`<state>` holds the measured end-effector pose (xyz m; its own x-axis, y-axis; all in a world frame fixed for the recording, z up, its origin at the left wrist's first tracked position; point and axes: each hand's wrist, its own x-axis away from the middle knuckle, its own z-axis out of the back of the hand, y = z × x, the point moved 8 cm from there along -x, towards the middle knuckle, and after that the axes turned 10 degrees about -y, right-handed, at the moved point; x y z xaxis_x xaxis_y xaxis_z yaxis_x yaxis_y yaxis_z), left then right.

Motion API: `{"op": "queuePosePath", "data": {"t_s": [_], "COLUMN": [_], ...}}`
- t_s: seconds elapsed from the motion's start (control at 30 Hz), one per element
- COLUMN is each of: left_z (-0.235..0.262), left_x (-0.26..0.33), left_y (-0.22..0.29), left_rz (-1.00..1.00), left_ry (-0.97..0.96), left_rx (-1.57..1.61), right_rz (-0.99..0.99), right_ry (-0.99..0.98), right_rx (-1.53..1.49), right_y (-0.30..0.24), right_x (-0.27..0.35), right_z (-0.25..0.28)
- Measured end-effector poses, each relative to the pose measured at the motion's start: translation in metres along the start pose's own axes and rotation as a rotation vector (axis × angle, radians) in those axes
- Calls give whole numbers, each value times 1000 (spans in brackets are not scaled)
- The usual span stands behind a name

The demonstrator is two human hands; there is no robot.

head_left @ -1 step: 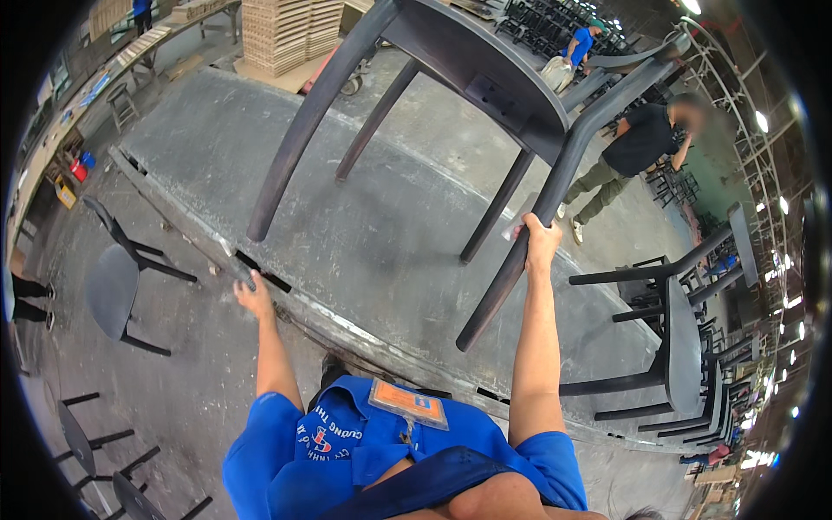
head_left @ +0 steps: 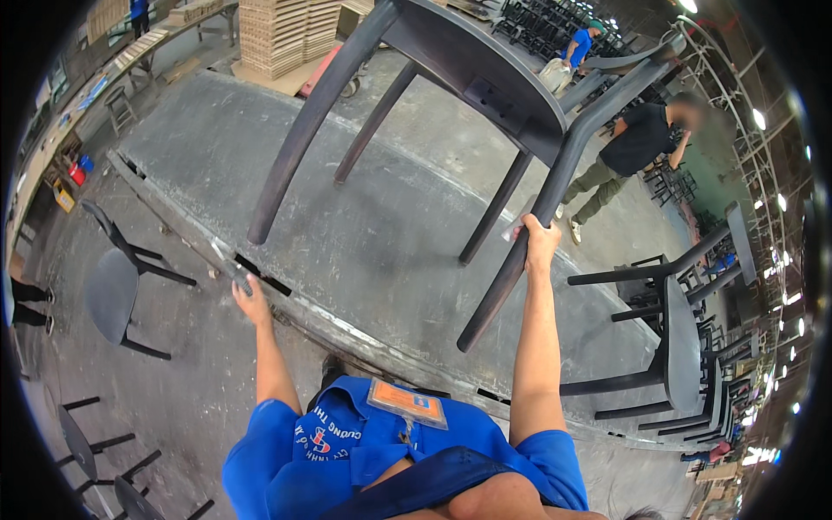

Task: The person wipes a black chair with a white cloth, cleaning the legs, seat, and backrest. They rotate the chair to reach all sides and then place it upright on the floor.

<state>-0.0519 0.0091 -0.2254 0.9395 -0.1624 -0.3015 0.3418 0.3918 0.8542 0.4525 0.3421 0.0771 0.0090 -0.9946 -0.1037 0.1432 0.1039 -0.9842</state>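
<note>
And here's the right hand (head_left: 540,241), fingers wrapped firmly around a leg of the dark chair (head_left: 468,74), which looms tilted over the long grey table (head_left: 381,295). Its upper end runs out of view at the top edge, so whether it touches the tabletop, I cannot tell. Something pale (head_left: 517,227) peeks out by those right fingers, too little of it showing to name. Over to the left hand (head_left: 251,303), by the table's near edge, closed on a slim grey tool (head_left: 246,288) (what kind, the small blurry view won't say), its palm hidden from us. Another dark chair (head_left: 683,347) sits at the right, its neighbours crowding into a blur; at lower left, more chairs (head_left: 78,442) are cut off by the dark rim.
</note>
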Motion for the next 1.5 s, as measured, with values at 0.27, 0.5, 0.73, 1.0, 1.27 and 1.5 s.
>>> {"op": "queuePosePath", "data": {"t_s": [0.27,0.5,0.73,1.0,1.27,1.5], "left_z": [35,-37,-20,12,44,79], "left_x": [46,47,10,48,4,-77], "left_y": [184,325,462,675,742,562], "left_rz": [-332,-241,-576,-1317,-1052,-645], "left_ry": [-947,-1280,-1396,-542,-709,-709], "left_rx": [741,383,310,133,449,319], "right_rz": [5,30,30,89,155,162], "right_ry": [17,34,69,81,112,146], "right_rx": [23,49,100,277,295,355], "right_y": [-2,-1,7,-3,7,-3], "right_x": [-18,-10,2,16,29,46], "right_z": [0,-2,-4,-10,-16,-17]}}
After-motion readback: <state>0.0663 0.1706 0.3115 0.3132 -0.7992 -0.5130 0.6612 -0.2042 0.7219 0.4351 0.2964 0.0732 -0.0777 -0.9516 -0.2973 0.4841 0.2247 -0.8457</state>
